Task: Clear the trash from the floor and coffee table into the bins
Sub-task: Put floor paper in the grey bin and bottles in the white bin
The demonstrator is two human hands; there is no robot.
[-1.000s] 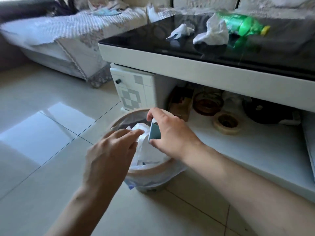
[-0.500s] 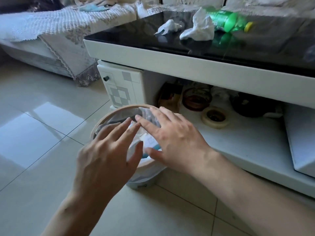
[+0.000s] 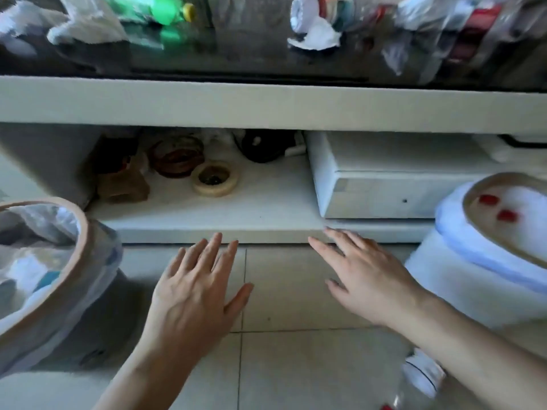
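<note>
Hands first: your left hand (image 3: pixel 194 294) and your right hand (image 3: pixel 365 276) are both flat and spread wide over the floor (image 3: pixel 281 365), with nothing in them. They are near each other but apart, in front of the low white shelf (image 3: pixel 260 220) of the coffee table (image 3: pixel 266 102).

Up on the dark shiny top of that table you can see the trash. On the left is a green bottle (image 3: pixel 154 10) with a yellow cap, lying on its side next to a crumpled white tissue (image 3: pixel 85 25). More to the right is another white paper ball (image 3: pixel 315 37), and past it a blurry heap of clear wrap with red bits (image 3: pixel 461 28).

By your left arm stands a round bin (image 3: pixel 80 232) with a tan rim and a thin plastic bag inside; white and blue scraps sit in it. By your right arm stands a white bin (image 3: pixel 461 279), with two small red things (image 3: pixel 497 207) in it. A clear bottle (image 3: pixel 420 377) lies on the floor under your right arm.
</note>
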